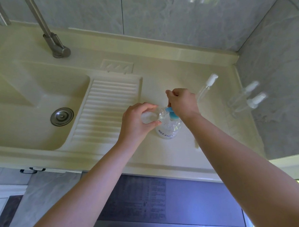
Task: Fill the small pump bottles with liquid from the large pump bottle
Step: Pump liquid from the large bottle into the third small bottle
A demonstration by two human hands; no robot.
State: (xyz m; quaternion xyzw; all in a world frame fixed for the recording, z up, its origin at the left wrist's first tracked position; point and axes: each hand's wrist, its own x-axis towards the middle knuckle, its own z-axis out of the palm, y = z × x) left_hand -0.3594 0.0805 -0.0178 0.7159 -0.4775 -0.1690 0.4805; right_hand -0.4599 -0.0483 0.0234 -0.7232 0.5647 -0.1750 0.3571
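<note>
Clear plastic marks every vessel in this filling task. Large pump bottle [168,127] stands upright on the cream countertop [160,155], just right of the ribbed drainboard [108,108]; its blue pump head [171,113] sits under the right hand [182,102], whose curled fingers appear to press or grip it. Left hand [137,120] wraps a small clear container [149,117] held tilted against the spout; whether liquid is flowing cannot be told. Three small pump bottles stand capped beyond: one [206,88] just behind the right hand, two [247,95] near the tiled wall. Their fill levels are unreadable, so the task is judged under way, with capping and possibly further bottles left.
</note>
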